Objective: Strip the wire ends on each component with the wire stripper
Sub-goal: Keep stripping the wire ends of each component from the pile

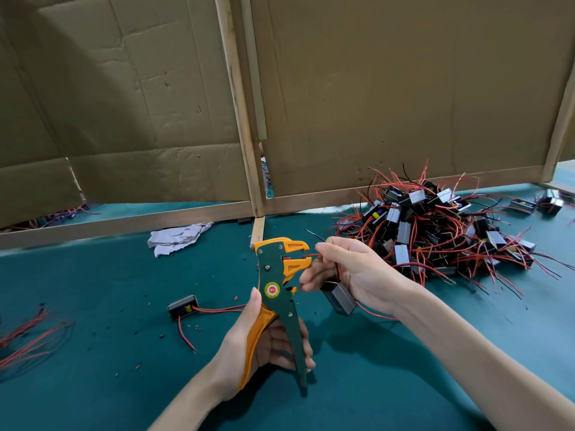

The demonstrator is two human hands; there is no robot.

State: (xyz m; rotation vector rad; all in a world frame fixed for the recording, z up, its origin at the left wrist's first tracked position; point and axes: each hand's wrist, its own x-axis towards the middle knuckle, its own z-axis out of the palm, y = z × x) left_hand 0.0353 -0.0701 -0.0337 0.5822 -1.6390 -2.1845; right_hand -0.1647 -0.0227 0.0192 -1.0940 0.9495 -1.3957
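Note:
My left hand (267,343) grips the handles of a green and orange wire stripper (280,281), held upright above the teal table. Its orange jaws face right. My right hand (345,272) holds a small black and silver component (339,298) and pinches its red wire (309,254), whose end sits between the jaws. A thin black wire sticks up past my right fingers. A big pile of components (441,231) with red and black wires lies at the right. One single component (183,307) lies on the table left of the stripper.
Cardboard panels in wooden frames (249,150) stand along the back of the table. A crumpled paper (177,237) lies near them. Loose red wires (28,337) lie at the left edge. Bits of stripped insulation dot the teal mat (109,290). Two more components (535,205) lie far right.

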